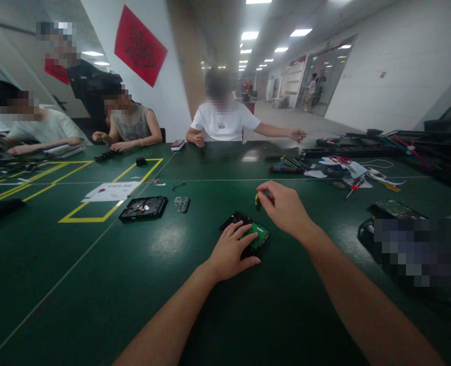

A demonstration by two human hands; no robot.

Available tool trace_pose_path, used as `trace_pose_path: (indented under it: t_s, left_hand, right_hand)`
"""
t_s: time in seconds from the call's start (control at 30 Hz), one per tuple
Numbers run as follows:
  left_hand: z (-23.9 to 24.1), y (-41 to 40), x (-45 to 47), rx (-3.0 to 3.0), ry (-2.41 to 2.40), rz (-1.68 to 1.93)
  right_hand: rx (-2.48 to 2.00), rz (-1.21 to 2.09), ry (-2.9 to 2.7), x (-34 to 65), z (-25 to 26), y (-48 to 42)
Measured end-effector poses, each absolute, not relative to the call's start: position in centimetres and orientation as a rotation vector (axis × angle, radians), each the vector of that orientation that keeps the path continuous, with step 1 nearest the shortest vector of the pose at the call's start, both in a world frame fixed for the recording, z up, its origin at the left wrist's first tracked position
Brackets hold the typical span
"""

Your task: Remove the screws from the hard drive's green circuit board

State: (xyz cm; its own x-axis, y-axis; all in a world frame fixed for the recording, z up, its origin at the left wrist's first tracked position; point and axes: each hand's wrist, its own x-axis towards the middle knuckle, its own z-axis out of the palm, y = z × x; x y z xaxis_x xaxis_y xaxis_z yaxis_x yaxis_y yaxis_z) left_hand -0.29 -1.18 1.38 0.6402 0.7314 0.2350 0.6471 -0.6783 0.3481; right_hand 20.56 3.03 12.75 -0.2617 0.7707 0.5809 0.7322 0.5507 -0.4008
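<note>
A black hard drive with a green circuit board (261, 234) facing up lies on the table. My left hand (233, 251) rests across the hard drive (231, 219), fingers spread and stretched out, covering part of it. Above and to the right of the drive, my right hand (284, 206) pinches a short screwdriver (258, 201) with a yellow and black handle. The screwdriver's tip cannot be made out, nor whether it touches the drive. Further left lie another black drive casing (143, 208) and a small loose circuit board (181, 204).
The green table (133, 284) has yellow tape marks and a white paper sheet (111, 191). Tools and a red-handled screwdriver (355, 187) lie at the back right, near gloves (343, 165). Dark electronic parts (396, 208) stand at right. Several people sit across the table.
</note>
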Motion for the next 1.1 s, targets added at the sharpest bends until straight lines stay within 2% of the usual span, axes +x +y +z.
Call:
trace_pose_path:
  t_s: [0.2, 0.63, 1.1]
  left_hand:
    - [1.4, -1.4, -0.2, 2.627, 1.123, 0.541]
    - [1.6, -1.4, -0.3, 2.628, 1.115, 0.548]
    - [1.2, -1.2, -0.2, 2.628, 1.124, 0.546]
  right_hand:
    - [-1.178, 0.189, -1.945, 20.4, 12.0, 3.4]
    - [-1.117, 1.065, -1.534, 20.5, 11.1, 4.2]
    - [-1.110, 1.381, -1.339, 20.8, 12.1, 3.8]
